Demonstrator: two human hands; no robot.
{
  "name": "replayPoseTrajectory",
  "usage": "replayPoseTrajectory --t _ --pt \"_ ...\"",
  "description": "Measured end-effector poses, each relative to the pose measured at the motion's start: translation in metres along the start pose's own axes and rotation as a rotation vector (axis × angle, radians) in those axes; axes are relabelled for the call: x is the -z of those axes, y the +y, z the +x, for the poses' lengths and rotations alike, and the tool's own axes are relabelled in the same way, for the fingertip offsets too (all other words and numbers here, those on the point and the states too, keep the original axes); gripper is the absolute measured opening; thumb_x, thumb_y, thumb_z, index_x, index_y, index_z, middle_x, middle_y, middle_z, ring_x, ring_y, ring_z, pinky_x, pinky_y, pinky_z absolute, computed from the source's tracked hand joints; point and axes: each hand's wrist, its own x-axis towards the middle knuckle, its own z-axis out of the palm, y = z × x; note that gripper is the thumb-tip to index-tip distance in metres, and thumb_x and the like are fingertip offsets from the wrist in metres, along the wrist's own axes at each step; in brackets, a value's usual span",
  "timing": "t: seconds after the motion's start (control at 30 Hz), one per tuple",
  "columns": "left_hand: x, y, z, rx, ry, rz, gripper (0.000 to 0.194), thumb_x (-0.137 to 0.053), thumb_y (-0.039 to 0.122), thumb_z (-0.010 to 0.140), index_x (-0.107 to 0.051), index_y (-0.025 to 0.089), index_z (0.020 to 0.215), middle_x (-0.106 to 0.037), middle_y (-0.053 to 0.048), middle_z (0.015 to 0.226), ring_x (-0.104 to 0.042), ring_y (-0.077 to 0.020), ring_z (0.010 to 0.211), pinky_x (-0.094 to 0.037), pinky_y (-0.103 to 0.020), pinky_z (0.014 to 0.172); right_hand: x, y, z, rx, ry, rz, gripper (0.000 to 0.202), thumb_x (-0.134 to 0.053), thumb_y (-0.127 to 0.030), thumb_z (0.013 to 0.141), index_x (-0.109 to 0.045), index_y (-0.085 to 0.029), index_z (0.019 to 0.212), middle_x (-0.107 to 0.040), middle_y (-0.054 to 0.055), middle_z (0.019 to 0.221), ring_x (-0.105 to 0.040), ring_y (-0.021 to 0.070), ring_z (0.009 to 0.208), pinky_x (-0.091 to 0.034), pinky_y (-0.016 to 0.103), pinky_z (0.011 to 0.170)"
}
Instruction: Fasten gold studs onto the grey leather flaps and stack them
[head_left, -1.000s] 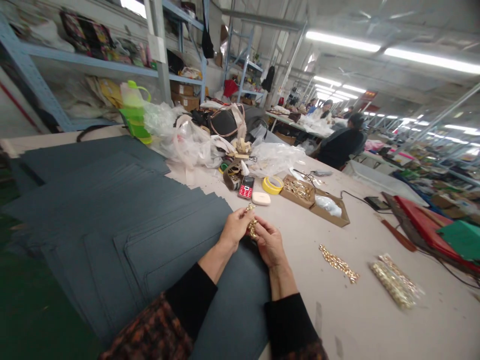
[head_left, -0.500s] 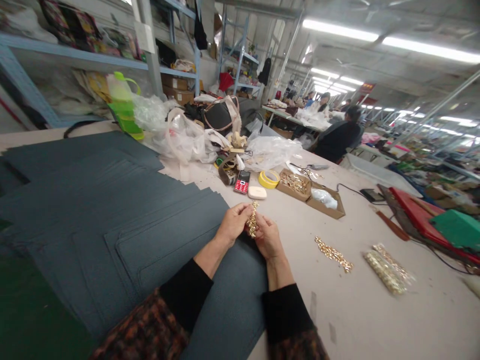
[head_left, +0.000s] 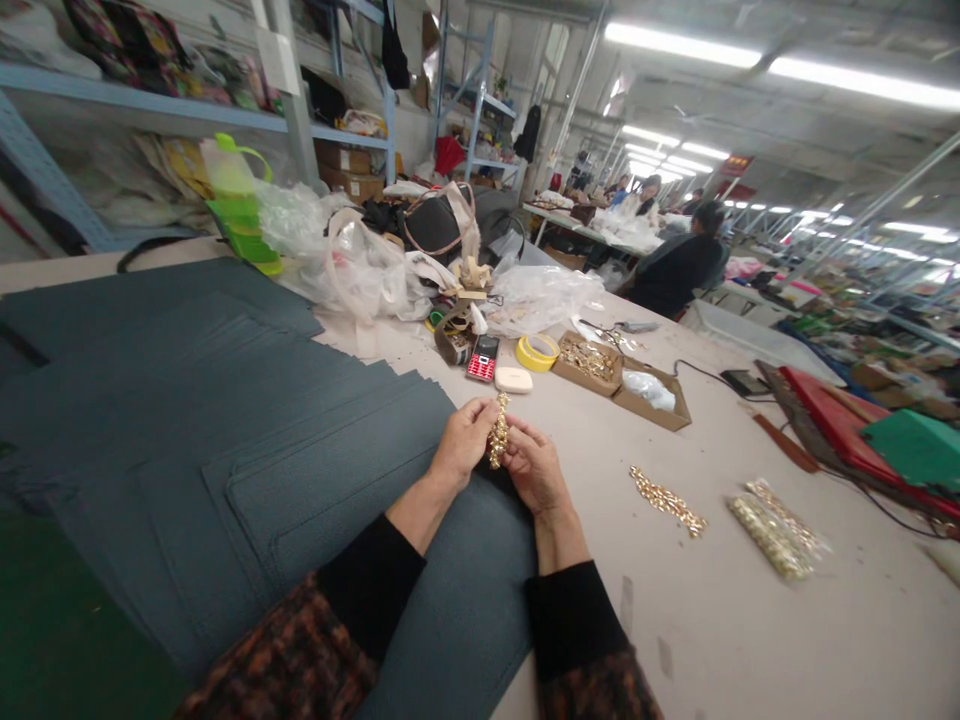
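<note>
My left hand (head_left: 463,440) pinches a gold chain (head_left: 499,432), a shiny bunched strand, between thumb and fingers. On the strand's right side, my right hand (head_left: 534,468) has its fingers curled against the lower part. Both hands are over the right edge of a stack of dark blue-grey sheets (head_left: 337,470). Another gold chain (head_left: 667,502) lies on the table to the right, with a clear bag of gold pieces (head_left: 772,530) beyond it.
Behind my hands are a red-keyed phone (head_left: 482,360), a cream case (head_left: 514,380), yellow tape (head_left: 537,351) and a cardboard box (head_left: 589,362) of metal pieces. Plastic bags and a green bottle (head_left: 244,205) stand farther back. A seated person (head_left: 679,262) is beyond the table.
The held chain has shifted slightly up and left in view, and hangs narrower. My right hand's fingers have moved a little around its lower part.
</note>
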Motion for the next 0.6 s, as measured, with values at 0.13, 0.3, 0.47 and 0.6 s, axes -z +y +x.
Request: replayPoseTrajectory --t 0.13,0.3,0.47,0.6 --pt "0.0009 -0.0028 0.0029 -0.056 0.061 0.053 0.036 -0.063 0.054 0.078 -0.064 0.018 0.084 -0.053 0.004 0.063 -0.047 -0.01 0.055 -0.039 -0.02 0.051 -0.0004 0.0002 -0.001 -0.001 -0.029 -0.047 0.03 -0.085 -0.022 0.062 -0.073 -0.015 0.088 -0.072 0.003 0.079 -0.063 0.013 0.062 -0.054 0.024 0.056" --pt "0.0022 -0.0001 0.0023 -0.141 0.1 0.169 0.027 -0.059 0.046 0.083 -0.063 0.02 0.083 -0.054 0.004 0.064 -0.047 -0.0116 0.058 -0.038 -0.021 0.055 -0.0031 0.0015 -0.0013 0.005 -0.036 -0.089 0.03 -0.087 -0.023 0.06 -0.07 -0.016 0.083 -0.07 0.001 0.073 -0.062 0.0116 0.058 -0.053 0.023 0.054" --pt "0.0011 0.0035 -0.0004 -0.204 0.123 0.271 0.02 -0.055 0.039 0.086 -0.064 0.021 0.084 -0.056 0.003 0.067 -0.049 -0.0136 0.063 -0.038 -0.023 0.06 -0.0059 0.0023 -0.0015 0.002 -0.045 -0.172 0.033 -0.087 -0.024 0.058 -0.067 -0.016 0.083 -0.069 -0.001 0.067 -0.06 0.0102 0.054 -0.052 0.022 0.055" --pt "0.0003 0.0022 -0.0001 -0.215 0.133 0.293 0.02 -0.055 0.039 0.086 -0.063 0.021 0.082 -0.057 0.003 0.068 -0.05 -0.0143 0.065 -0.038 -0.023 0.06 -0.0067 0.0011 -0.0021 -0.006 -0.023 -0.166 0.034 -0.087 -0.025 0.056 -0.065 -0.016 0.081 -0.069 -0.001 0.065 -0.06 0.0109 0.053 -0.052 0.023 0.053"
